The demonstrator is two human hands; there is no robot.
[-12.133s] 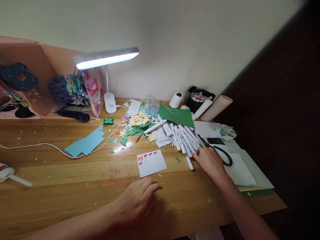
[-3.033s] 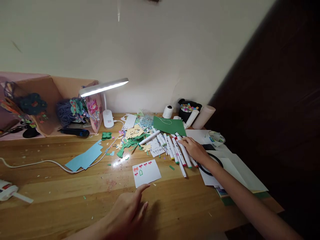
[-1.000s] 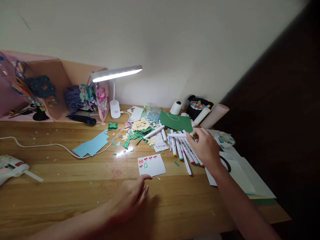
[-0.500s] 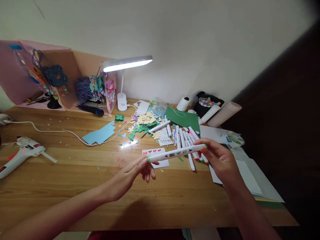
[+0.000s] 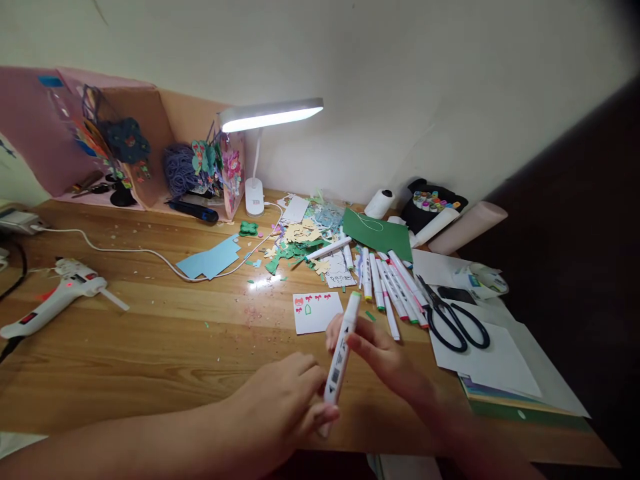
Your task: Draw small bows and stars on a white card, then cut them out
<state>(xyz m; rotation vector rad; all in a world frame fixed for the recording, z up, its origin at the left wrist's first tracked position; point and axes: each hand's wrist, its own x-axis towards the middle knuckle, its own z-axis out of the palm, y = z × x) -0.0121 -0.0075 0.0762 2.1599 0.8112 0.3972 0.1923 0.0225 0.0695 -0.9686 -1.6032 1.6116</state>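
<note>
A white marker (image 5: 340, 360) with a light green upper end stands steeply tilted between my hands, over the front of the wooden table. My left hand (image 5: 293, 397) is closed around its lower end. The fingers of my right hand (image 5: 373, 343) hold it higher up, below the green end. Just behind my right hand lies a small white card (image 5: 316, 313) with red bows, a round red figure and a green outline drawn on it.
Several markers (image 5: 393, 290) lie behind my right hand, beside black scissors (image 5: 453, 323) on white sheets. Paper scraps (image 5: 300, 243) and green paper (image 5: 377, 233) lie farther back. A glue gun (image 5: 60, 300) is at the left, a lit lamp (image 5: 273, 115) at the back.
The marker has gone from nearly level to steep and come nearer. Both hands moved closer together, and my left hand closed on the lower end. The card and scissors are now uncovered.
</note>
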